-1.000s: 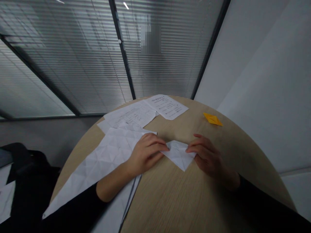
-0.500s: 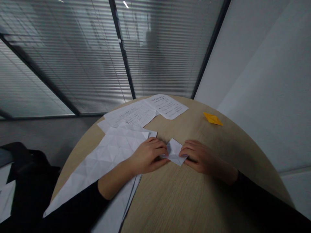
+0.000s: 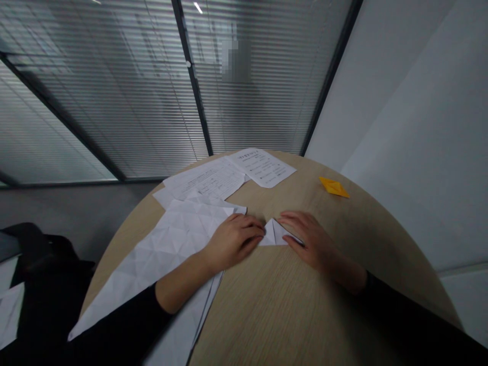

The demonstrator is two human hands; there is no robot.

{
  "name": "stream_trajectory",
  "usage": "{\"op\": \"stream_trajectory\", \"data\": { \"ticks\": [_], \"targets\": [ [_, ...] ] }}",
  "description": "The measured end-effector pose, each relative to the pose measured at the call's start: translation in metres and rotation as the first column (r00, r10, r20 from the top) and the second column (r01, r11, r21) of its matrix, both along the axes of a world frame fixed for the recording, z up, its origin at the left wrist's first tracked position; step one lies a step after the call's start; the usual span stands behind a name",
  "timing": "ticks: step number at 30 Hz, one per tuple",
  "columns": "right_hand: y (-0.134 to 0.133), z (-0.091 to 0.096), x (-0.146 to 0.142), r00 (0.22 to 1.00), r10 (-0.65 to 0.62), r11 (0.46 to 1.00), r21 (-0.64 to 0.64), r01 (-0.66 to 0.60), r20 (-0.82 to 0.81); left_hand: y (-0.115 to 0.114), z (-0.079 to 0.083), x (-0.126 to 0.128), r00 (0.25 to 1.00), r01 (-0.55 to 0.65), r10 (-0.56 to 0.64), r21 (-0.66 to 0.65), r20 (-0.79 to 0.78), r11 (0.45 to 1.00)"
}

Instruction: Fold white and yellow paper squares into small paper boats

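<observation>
A small white folded paper (image 3: 273, 235) lies on the round wooden table (image 3: 290, 305), now a small triangle. My left hand (image 3: 233, 242) rests at its left edge, fingers curled and pressing down on the fold. My right hand (image 3: 308, 239) lies flat over the paper's right part, fingers stretched and pressing it to the table. Both sleeves are black.
A large creased white sheet (image 3: 163, 249) lies under my left forearm. Printed sheets (image 3: 229, 175) sit at the table's far side. A small orange folded paper (image 3: 334, 186) lies at the far right. A dark bag (image 3: 34, 284) is at the left, glass blinds behind.
The white paper was folded from a wider diamond into a small triangle. My right hand moved up and left over it and flattened; my left hand shifted slightly.
</observation>
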State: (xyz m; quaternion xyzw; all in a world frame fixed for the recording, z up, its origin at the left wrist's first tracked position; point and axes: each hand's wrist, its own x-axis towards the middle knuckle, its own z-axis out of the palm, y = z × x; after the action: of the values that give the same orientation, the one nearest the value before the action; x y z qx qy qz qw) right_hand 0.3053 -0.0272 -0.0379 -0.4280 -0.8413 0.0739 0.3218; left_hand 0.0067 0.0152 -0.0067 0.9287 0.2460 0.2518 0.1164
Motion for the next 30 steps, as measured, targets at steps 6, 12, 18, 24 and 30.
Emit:
{"op": "stream_trajectory", "data": {
  "ticks": [6, 12, 18, 24, 30],
  "targets": [
    [-0.006, 0.012, -0.002, 0.973, 0.173, 0.985, -0.051, -0.167, 0.155, -0.002, 0.004, 0.001, 1.0, 0.014, -0.014, -0.001, -0.019, 1.0],
    [-0.005, 0.013, 0.001, 0.973, 0.123, 0.992, -0.001, -0.125, 0.196, -0.002, 0.004, 0.0, 0.999, 0.02, -0.019, 0.007, -0.048, 1.0],
    [-0.001, 0.009, 0.012, 0.968, 0.105, 0.991, 0.056, -0.121, 0.229, 0.0, 0.002, -0.002, 0.998, 0.015, -0.014, 0.031, -0.055, 0.999],
    [-0.006, 0.016, 0.009, 0.971, 0.085, 0.984, 0.133, -0.117, 0.222, 0.0, 0.002, -0.002, 0.994, 0.013, 0.001, 0.135, -0.106, 0.991],
    [-0.004, 0.027, -0.012, 0.947, 0.077, 0.986, 0.116, -0.118, 0.311, 0.001, 0.001, -0.002, 0.996, -0.021, 0.04, 0.222, -0.082, 0.975]
  ]
}}
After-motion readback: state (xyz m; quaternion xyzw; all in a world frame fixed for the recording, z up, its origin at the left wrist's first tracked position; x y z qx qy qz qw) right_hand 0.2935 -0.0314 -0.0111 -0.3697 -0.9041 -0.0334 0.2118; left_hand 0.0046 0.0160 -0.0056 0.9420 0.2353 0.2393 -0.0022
